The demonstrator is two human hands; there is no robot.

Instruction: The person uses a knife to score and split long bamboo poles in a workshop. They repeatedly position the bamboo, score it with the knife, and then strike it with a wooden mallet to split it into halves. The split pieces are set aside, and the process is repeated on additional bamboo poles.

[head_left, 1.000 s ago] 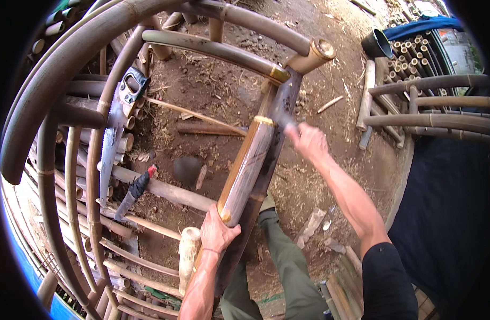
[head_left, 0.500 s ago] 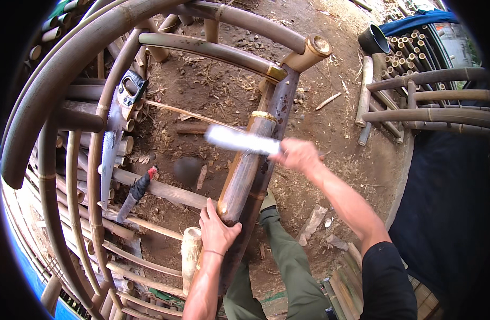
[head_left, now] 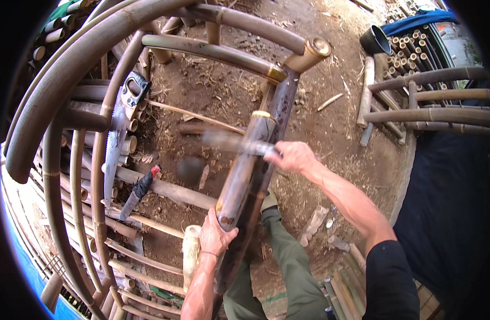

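Observation:
A short, thick bamboo piece (head_left: 239, 176) lies lengthwise along a long dark bamboo pole (head_left: 281, 109) of the frame. My left hand (head_left: 215, 232) grips its near end, fingers round the left side and thumb on the right. Closed round a handle, my right hand (head_left: 294, 156) is just right of the pole. The machete (head_left: 223, 143) it holds points left across the bamboo piece, its blade smeared by motion. Whether the blade touches the bamboo, I cannot tell.
A hand saw (head_left: 117, 138) leans on the curved bamboo frame (head_left: 98, 176) at left. Near it, a dark-wrapped tool with a red tip (head_left: 141, 191) rests by a crossbar. A pale bamboo stub (head_left: 191, 250) stands beside my left forearm. A dark bucket (head_left: 375, 40) is at far right.
The bamboo piece has rolled a little, showing a brown mark near its close end. My left hand has shifted slightly nearer. The blade has changed angle and my right hand moved slightly left.

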